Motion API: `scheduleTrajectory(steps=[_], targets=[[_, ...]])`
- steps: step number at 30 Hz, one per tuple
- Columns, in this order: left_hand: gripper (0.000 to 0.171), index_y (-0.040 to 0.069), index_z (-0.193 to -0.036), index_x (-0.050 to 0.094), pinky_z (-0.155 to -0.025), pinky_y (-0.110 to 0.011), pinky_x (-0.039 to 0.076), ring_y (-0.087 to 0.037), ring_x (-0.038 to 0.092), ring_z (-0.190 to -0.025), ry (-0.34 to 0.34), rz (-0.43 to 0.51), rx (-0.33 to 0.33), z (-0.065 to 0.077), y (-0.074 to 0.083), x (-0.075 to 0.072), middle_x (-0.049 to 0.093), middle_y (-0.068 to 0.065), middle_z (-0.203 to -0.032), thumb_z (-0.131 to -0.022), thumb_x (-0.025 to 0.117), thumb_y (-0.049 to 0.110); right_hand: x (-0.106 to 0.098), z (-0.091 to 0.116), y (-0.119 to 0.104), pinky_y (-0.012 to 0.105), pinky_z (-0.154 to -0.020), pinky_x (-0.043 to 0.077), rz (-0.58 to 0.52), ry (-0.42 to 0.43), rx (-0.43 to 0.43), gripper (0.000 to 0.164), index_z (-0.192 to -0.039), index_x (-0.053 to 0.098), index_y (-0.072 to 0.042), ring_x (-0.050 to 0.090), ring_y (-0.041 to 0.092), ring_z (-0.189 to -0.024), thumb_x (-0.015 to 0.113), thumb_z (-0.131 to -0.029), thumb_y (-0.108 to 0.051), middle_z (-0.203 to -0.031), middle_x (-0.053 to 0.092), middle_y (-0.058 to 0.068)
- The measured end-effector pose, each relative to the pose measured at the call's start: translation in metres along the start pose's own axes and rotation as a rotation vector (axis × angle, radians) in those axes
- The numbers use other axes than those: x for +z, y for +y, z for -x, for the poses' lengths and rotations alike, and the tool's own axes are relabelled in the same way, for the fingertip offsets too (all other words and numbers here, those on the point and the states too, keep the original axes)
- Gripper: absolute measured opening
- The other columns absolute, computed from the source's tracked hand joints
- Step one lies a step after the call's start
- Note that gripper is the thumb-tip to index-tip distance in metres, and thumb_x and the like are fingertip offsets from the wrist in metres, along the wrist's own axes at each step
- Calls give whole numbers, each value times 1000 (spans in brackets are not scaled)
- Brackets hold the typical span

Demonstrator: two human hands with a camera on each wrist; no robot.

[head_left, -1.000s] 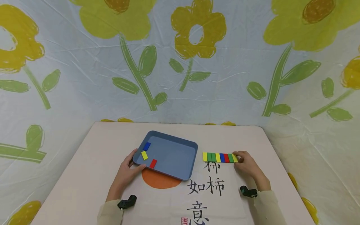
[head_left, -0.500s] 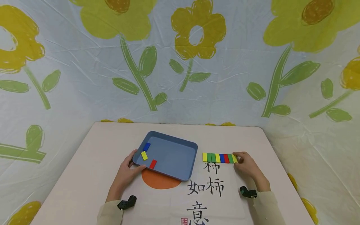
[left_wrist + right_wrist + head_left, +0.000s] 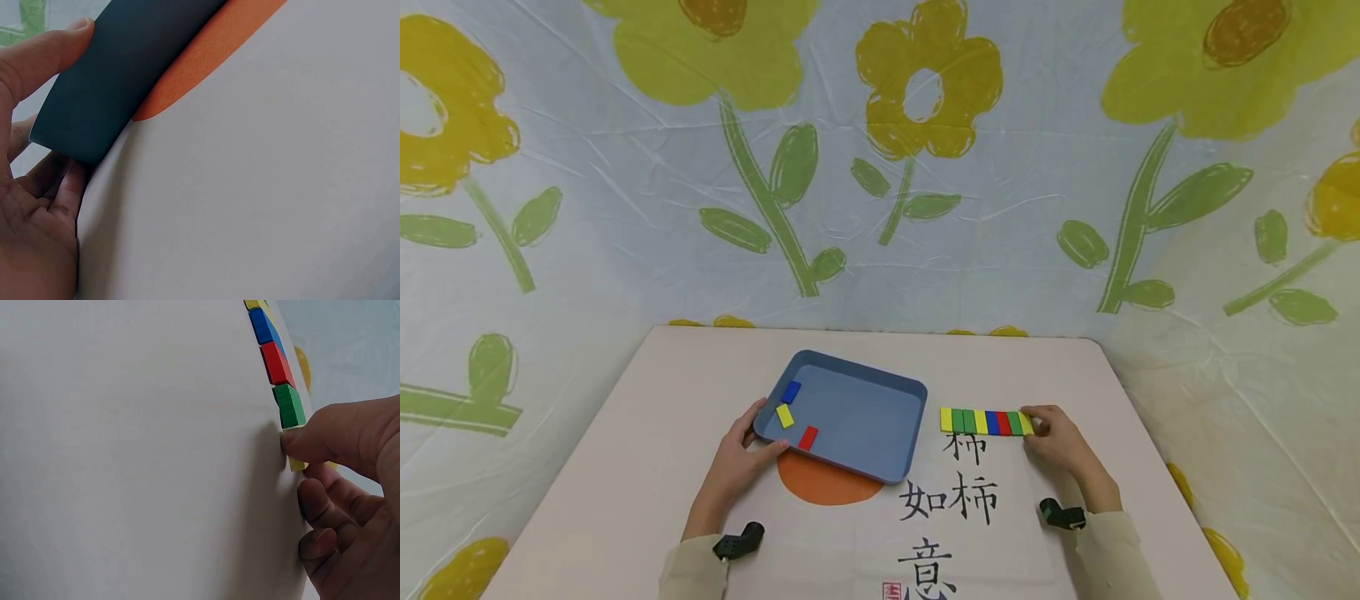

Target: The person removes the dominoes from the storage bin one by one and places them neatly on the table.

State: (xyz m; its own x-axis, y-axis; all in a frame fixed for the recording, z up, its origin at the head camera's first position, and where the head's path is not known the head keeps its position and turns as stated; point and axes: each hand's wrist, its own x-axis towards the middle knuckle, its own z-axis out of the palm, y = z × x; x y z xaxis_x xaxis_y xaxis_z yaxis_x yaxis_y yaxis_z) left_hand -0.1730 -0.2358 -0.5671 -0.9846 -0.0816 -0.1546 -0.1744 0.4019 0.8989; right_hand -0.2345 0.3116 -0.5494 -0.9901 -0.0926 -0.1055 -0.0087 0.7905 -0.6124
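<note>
My left hand (image 3: 735, 462) holds a blue tray (image 3: 857, 417) at its near left corner, thumb over the near rim and fingers along the left side. The left wrist view shows the thumb on the outer wall of the tray (image 3: 112, 81). Inside lie a blue block (image 3: 791, 392), a yellow block (image 3: 785, 415) and a red block (image 3: 808, 437). To the tray's right, several coloured blocks form a straight side-by-side row (image 3: 981, 421). My right hand (image 3: 1062, 442) pinches the yellow block (image 3: 298, 464) at the row's right end, beside a green block (image 3: 289, 405).
A pale table (image 3: 625, 467) carries a printed orange shape (image 3: 831, 479) and black characters (image 3: 973, 496) in front of the row. Behind the table hangs a flowered cloth (image 3: 985, 275). Dark wrist cameras (image 3: 739, 540) sit near both sleeves.
</note>
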Motion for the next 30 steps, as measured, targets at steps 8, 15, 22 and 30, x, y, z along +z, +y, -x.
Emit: scheduleTrajectory(steps=[8, 15, 22, 30], targets=[[97, 25, -168, 26, -127, -53, 31, -41, 30, -158, -6, 3, 3, 0, 0, 0, 20, -18, -174, -91, 82, 42, 1, 2, 1, 45, -85, 54, 0, 4, 14, 53, -141, 60, 3, 55, 35, -104, 73, -90, -5, -140, 51, 31], [97, 24, -167, 26, -127, -52, 30, -41, 29, -158, -7, 5, 0, 0, 0, 0, 21, -17, -174, -90, 82, 43, -2, 5, 0, 41, -80, 56, -8, 22, 23, 58, -144, 57, 2, 56, 35, -101, 73, -88, -5, -137, 54, 30], [97, 25, -168, 26, -127, -52, 30, -41, 28, -158, -11, 14, -6, 0, -1, -1, 19, -17, -174, -90, 82, 42, -9, 6, -10, 45, -87, 60, -55, 80, -2, 60, -149, 52, -2, 61, 39, -112, 73, -94, -11, -144, 52, 28], [97, 25, -167, 26, -127, -52, 31, -41, 29, -158, -10, 17, -6, 0, 1, -1, 20, -17, -174, -90, 83, 41, -6, -7, -43, 54, -91, 57, -107, 148, -131, 61, -149, 54, -2, 62, 42, -117, 76, -95, -19, -145, 53, 26]])
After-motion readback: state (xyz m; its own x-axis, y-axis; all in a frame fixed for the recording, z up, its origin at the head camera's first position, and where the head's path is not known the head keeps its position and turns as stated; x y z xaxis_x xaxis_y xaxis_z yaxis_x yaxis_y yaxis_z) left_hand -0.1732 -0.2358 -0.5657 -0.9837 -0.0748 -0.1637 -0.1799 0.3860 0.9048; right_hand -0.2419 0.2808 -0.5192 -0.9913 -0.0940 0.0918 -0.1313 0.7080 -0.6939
